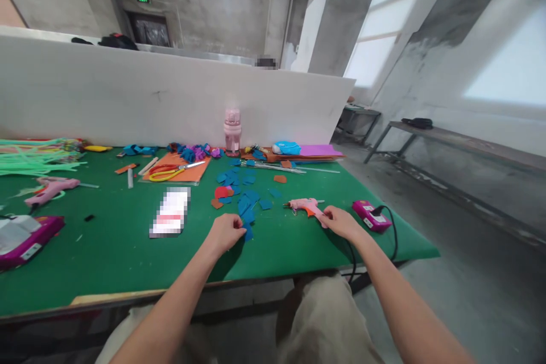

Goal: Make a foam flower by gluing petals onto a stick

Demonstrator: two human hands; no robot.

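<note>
I read the left hand (226, 233) as closed, with thumb and fingertips pinched on a blue felt piece (248, 232) that lies flat on the green table (128, 250). The right hand (341, 222) is curled around the handle end of the pink glue gun (305, 205). The gun rests on its side on the table with its nozzle pointing towards the left hand.

The two hands are near each other at the front edge. The felt piece is at the left fingertips, and the gun lies just right of it. More loose blue felt pieces (239, 185) lie scattered just beyond the left hand. A magenta power pack (370, 215) with a black cable (393, 233) sits just right of the right hand. Scissors (173, 170) lie further back on an orange sheet (187, 173).
</note>
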